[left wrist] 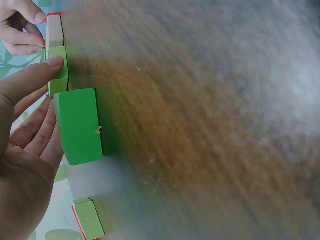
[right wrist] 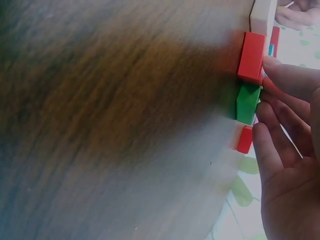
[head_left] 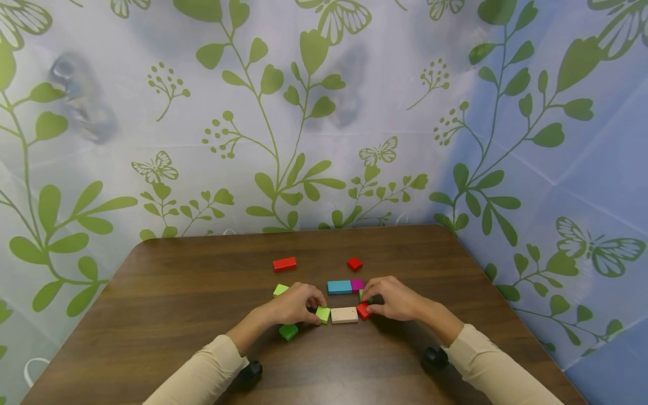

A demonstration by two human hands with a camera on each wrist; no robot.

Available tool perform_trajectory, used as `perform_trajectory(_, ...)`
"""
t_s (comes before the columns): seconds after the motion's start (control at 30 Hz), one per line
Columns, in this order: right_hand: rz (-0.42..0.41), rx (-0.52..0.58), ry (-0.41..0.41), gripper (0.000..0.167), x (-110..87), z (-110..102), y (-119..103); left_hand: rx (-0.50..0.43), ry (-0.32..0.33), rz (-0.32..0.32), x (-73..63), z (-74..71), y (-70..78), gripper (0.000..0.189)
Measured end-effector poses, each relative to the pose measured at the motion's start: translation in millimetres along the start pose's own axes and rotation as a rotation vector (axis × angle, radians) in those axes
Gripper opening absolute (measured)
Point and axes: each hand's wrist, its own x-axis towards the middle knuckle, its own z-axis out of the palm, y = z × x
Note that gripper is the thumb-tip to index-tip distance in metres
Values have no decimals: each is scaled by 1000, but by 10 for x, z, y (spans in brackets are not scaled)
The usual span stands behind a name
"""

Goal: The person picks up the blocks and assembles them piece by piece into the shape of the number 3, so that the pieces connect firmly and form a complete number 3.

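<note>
My left hand (head_left: pixel 297 304) pinches a light green block (head_left: pixel 323 314), thumb on its near side and fingers behind. That block sits at the left end of a pale wooden block (head_left: pixel 344 315). At the other end is a red block (head_left: pixel 363 310), held by my right hand (head_left: pixel 394 298) with the thumb at its edge. Right behind the red block stands a green block (right wrist: pixel 248 103), beside the right fingers and partly hidden by them in the head view. A darker green block (head_left: pixel 288 332) lies just below the left hand.
Behind the pale block, a blue block (head_left: pixel 339 287) adjoins a magenta block (head_left: pixel 357 286). Farther back lie a long red block (head_left: pixel 285 264) and a small red block (head_left: pixel 355 264). Another light green block (head_left: pixel 280 289) is behind the left hand. A leaf-patterned curtain (head_left: pixel 283 140) hangs beyond the table (head_left: pixel 202 281).
</note>
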Motion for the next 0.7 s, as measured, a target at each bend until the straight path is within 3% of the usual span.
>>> perform_trajectory(0.7,-7,4,-2,19,15,1,4,-4,5,3,-8,-3,9,26)
